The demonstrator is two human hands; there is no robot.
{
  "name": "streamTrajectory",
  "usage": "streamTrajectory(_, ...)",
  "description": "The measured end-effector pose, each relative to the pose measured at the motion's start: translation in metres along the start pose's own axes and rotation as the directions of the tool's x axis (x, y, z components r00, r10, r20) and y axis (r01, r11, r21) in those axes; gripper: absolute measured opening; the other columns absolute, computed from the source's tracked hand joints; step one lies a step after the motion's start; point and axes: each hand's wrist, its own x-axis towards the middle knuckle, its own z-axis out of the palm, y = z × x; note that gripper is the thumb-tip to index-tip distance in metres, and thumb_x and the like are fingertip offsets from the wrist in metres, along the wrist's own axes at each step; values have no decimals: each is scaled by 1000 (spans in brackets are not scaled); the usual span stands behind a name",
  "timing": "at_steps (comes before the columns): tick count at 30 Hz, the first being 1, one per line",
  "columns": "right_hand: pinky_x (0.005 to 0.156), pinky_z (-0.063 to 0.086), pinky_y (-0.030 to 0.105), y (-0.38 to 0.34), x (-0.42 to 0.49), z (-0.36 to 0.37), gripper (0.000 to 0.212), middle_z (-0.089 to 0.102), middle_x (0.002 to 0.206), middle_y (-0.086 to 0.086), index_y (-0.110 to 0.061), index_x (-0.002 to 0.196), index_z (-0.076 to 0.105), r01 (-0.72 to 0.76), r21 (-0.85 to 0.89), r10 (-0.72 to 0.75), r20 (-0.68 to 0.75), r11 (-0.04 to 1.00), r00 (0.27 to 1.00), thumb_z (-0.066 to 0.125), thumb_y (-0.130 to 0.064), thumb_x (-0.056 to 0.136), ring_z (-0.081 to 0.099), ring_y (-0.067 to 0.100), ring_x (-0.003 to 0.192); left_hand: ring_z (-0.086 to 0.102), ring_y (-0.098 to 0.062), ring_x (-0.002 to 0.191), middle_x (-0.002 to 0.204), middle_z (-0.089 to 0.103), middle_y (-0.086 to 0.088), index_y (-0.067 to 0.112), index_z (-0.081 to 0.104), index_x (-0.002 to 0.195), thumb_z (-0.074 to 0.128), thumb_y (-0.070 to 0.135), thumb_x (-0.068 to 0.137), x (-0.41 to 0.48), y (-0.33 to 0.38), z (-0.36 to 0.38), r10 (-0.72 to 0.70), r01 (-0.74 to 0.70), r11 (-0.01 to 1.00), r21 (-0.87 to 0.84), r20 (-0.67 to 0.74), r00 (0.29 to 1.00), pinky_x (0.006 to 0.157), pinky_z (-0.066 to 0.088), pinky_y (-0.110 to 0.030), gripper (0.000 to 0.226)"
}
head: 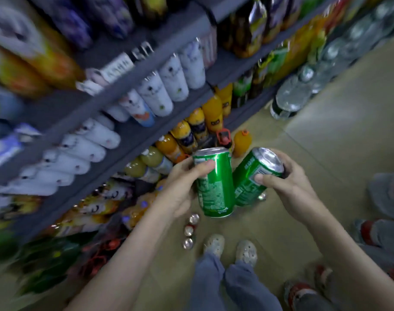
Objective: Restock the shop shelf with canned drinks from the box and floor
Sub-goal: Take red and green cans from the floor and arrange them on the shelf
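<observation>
In the middle of the frame the left hand [180, 189] grasps a green can [216, 189]. The thumb lies across its upper part and the other fingers go around the back. This can is almost upright, with its silver top to the upper side of the frame.

Just to the right, the right hand [290, 187] grasps a second green can [251, 176], the thumb on its side and the fingers curled behind it. This second can is tilted, with its top leaning to the right. The two cans touch each other at their lower parts. Both are held in the air above the floor [303, 131], in front of the grey shelf [133, 135] that fills the left half of the frame.

On the shelf stand rows of white bottles [155, 95] and, one level lower, orange bottles [198, 124]; much of the left side is blurred.

Below the hands, three small cans [189, 231] stand in a short line on the floor, close to the shelf. Just beside them, at the lower middle, is the person's pair of light shoes [214, 244]. Packs of water bottles [294, 95] stand on the floor at the upper right.
</observation>
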Motion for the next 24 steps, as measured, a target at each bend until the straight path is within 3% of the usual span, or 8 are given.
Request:
streamTrajectory(2, 84, 50, 31, -58, -12, 12, 65, 70, 103, 1, -21, 111, 62, 75, -48, -72, 67, 996, 995, 82, -29, 50, 65, 19, 98, 67, -12, 68, 74, 72, 0, 11, 65, 87, 71, 13, 65, -35, 45, 7, 91, -91, 996, -2, -13, 996, 65, 55, -28, 23)
streamTrajectory(6, 82, 52, 32, -171, -35, 41, 68, 69, 106, -3, -25, 114, 61, 265, -138, -231, 222, 954, 947, 82, -34, 50, 65, 17, 100, 68, -18, 78, 83, 73, -5, 11, 68, 91, 76, 14, 62, -98, 128, 22, 265, -264, 964, 19, -75, 961, 82, 52, -40, 30)
streamTrajectory(9, 81, 53, 35, -239, -50, 67, 74, 68, 110, -5, -29, 117, 60, 392, -155, -335, 299, 907, 893, 84, -39, 48, 65, 17, 102, 69, -15, 74, 78, 73, -1, 14, 68, 86, 72, 18, 64, -138, 182, 31, 413, -412, 911, 34, -131, 901, 84, 50, -40, 22)
streamTrajectory(13, 98, 46, 45, -309, -71, 106, 83, 59, 127, -8, -42, 122, 52, 577, -155, -488, 387, 802, 782, 88, -47, 48, 55, 15, 118, 67, -15, 82, 80, 73, 3, 17, 68, 84, 72, 20, 74, -189, 238, 33, 573, -555, 819, 147, -169, 802, 85, 50, -40, 11)
streamTrajectory(16, 96, 47, 50, -347, -87, 133, 74, 59, 119, -4, -46, 113, 52, 655, -106, -560, 429, 748, 709, 90, -41, 50, 59, 15, 108, 66, -19, 88, 85, 73, 0, 21, 72, 79, 73, 29, 66, -222, 272, 26, 664, -624, 746, 232, -194, 722, 88, 50, -41, 15)
streamTrajectory(18, 94, 48, 52, -367, -95, 152, 70, 62, 114, 0, -43, 108, 54, 696, -90, -596, 445, 713, 668, 90, -39, 49, 61, 19, 104, 67, -21, 90, 88, 73, -1, 20, 75, 79, 78, 25, 68, -239, 291, 17, 708, -662, 705, 254, -199, 677, 88, 50, -40, 12)
streamTrajectory(21, 89, 51, 51, -392, -106, 177, 64, 64, 108, 2, -29, 109, 52, 751, -52, -644, 478, 658, 598, 87, -27, 56, 63, 21, 99, 68, -22, 88, 92, 72, -8, 10, 71, 95, 78, 23, 67, -262, 317, 4, 772, -716, 636, 289, -208, 601, 77, 54, -36, 32)
streamTrajectory(24, 79, 55, 36, -416, -110, 202, 56, 64, 105, -1, -23, 112, 50, 807, -34, -695, 487, 590, 529, 83, -18, 66, 63, 13, 93, 68, -15, 81, 85, 73, 0, 15, 71, 89, 77, 28, 63, -279, 344, -7, 838, -758, 546, 357, -223, 498, 72, 52, -29, 30)
